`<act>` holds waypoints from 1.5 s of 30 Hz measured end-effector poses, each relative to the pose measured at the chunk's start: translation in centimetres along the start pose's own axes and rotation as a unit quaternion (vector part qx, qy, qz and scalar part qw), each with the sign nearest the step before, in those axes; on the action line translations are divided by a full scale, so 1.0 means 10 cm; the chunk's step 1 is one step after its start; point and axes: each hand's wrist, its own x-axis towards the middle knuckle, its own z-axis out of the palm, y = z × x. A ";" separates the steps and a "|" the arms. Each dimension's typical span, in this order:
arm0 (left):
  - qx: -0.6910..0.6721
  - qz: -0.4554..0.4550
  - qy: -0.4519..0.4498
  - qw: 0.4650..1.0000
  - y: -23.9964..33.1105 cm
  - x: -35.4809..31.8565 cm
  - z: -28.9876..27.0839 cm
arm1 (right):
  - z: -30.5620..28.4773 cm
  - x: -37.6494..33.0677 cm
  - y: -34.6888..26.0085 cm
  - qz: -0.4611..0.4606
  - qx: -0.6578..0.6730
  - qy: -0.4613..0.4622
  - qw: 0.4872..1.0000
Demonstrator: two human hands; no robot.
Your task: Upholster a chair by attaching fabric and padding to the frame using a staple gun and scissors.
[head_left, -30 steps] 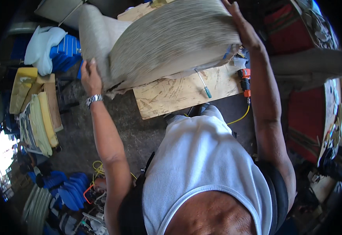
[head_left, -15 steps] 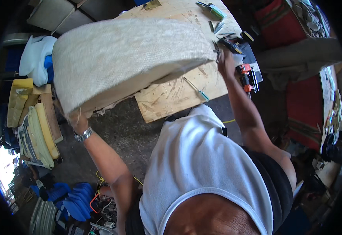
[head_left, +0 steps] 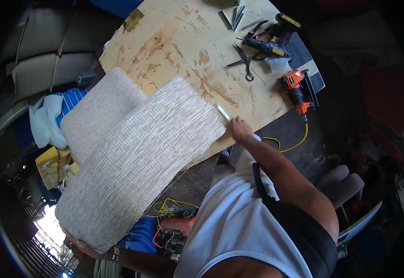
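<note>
1. Supporting beige woven-fabric upholstered piece (head_left: 137,157) overhanging scuffed plywood tabletop (head_left: 179,51): left hand (head_left: 84,246); can't tell fingers.
2. Right hand (head_left: 242,129) at tabletop edge, fingers curled, can't tell grip.
3. Dark stained floor (head_left: 299,160) below.

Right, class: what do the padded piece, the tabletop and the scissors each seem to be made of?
Padded piece: matte woven fabric outside, with visible crossing threads; core hidden. Tabletop: probably bare plywood, given its pale, scuffed surface. Scissors: likely dark metal, judging by slim blades.

A head-worn fisheye camera looks down at both hands (head_left: 241,130)
</note>
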 end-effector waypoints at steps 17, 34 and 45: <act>-0.362 -0.240 0.335 0.836 -0.09 -0.33 0.60 | -1.78 0.29 -1.79 -0.183 0.811 -0.098 0.548; -0.742 -0.178 0.258 0.593 -2.54 -0.73 2.17 | -2.23 -2.08 -1.71 -0.280 0.676 0.162 0.662; -0.685 -0.380 0.215 0.584 -1.40 -0.42 1.13 | -2.24 -1.69 -1.67 -0.468 0.538 -0.154 0.684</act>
